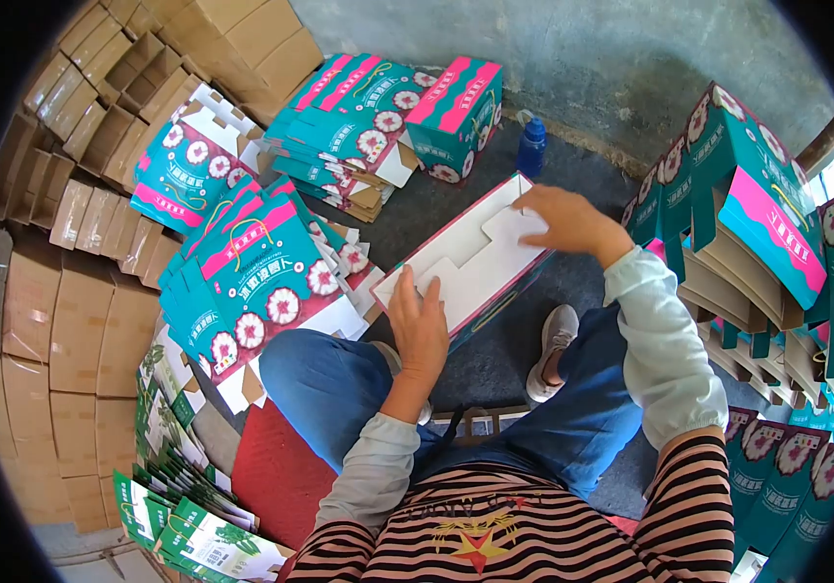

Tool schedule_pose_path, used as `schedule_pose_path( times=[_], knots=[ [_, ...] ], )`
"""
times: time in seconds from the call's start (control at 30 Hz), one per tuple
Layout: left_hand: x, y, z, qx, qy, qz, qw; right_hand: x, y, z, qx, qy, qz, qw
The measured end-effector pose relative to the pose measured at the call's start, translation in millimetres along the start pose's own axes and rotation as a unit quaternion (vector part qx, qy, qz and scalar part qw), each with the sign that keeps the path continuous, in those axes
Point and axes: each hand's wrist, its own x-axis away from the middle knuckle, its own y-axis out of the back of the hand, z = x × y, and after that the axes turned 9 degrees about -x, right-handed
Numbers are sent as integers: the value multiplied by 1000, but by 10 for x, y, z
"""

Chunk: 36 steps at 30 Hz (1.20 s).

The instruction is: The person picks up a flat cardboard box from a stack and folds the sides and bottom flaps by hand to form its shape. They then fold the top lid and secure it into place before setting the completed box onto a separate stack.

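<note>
Between my knees stands a carton with its white flaps facing up and its teal and pink printed side partly showing. My left hand rests on the near left end of the carton, fingers spread over the white flap. At the far right end, my right hand lies over the other end of the flaps, its fingers bent onto the white board with the thumb apart. The flaps meet in a stepped seam across the middle. Both hands touch the carton, and neither is wrapped round anything.
Flattened teal cartons lie in piles at the left. A formed teal box and a blue bottle stand by the wall. Brown cartons are stacked far left; more teal cartons stand at the right.
</note>
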Motion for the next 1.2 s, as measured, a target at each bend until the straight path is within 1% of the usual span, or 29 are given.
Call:
schedule_pose_path(
  times=[0.07,0.1,0.17,0.27,0.37,0.57,0.67,0.7,0.77,0.8,0.87,0.9,1.0,1.03,1.07,1.1,1.13,1.17,1.2],
  knots=[
    [10,3,30,51,-49,30,997,91,-201,101,59,115,4,992],
    [8,7,38,77,-74,44,993,90,-279,169,76,88,32,993],
    [-9,46,16,70,-92,65,991,69,-382,256,111,33,88,989],
    [2,29,7,82,-102,93,987,43,-410,184,93,24,120,988],
    [52,-30,8,91,-107,109,984,19,-407,138,83,-2,185,979],
    [55,-67,8,98,-102,132,981,-65,-357,179,125,-30,262,956],
    [57,-38,-2,103,-96,134,981,-61,-392,116,107,-17,248,963],
    [51,-4,-9,106,-93,136,981,-48,-369,106,96,-7,230,968],
    [55,67,-10,121,-91,96,984,-10,-327,72,73,14,195,978],
    [60,96,-6,129,-90,76,985,-4,-273,71,35,-7,161,986],
    [87,117,58,108,-42,-4,993,-23,-107,57,-43,-51,93,993],
    [93,127,102,98,-18,-44,994,-54,-46,2,-33,-68,41,996],
    [200,-182,419,128,160,-103,973,-93,-40,-320,-26,-132,-119,984],
    [255,-384,651,241,240,-47,939,-105,-101,-460,-26,-156,-135,978],
    [309,-621,926,349,314,10,883,-117,-197,-616,-26,-180,-151,972],
    [338,-738,1070,448,380,66,806,-135,-261,-730,-25,-203,-166,965],
    [268,-558,984,504,441,117,734,-160,-284,-795,-124,-218,-123,960],
    [223,-364,884,552,495,165,650,-189,-305,-858,-221,-232,-78,944],
    [178,-218,818,594,541,211,557,-219,-297,-859,-315,-242,-32,917]
  ],
)
